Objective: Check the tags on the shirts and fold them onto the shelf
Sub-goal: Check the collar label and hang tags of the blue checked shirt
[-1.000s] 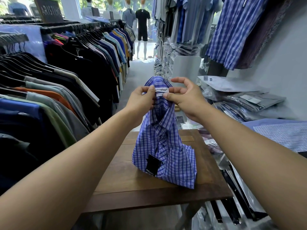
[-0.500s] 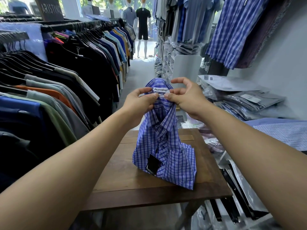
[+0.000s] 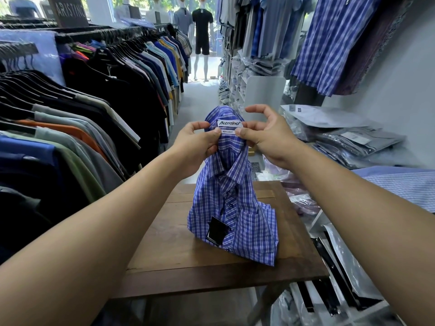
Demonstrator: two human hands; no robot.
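A blue and white checked shirt [image 3: 235, 208] stands lifted by its collar above a wooden table [image 3: 179, 252], its lower part resting on the tabletop. My left hand [image 3: 196, 142] and my right hand [image 3: 266, 135] pinch the collar on either side of the white neck label [image 3: 229, 123], which is spread flat and faces me. A black hang tag [image 3: 215, 231] dangles from the shirt's front. The shelf [image 3: 334, 222] at the right holds folded and bagged shirts.
A long rack of hanging shirts [image 3: 82, 109] lines the left side. Bagged shirts [image 3: 348, 140] are piled on the right, with a folded light blue shirt [image 3: 404, 184] nearer me. More shirts hang above. An aisle runs ahead to mannequins [image 3: 202, 36].
Both hands have pulled the collar slightly wider, so the neck label is stretched flat and fully exposed. The shirt stays at about the same height.
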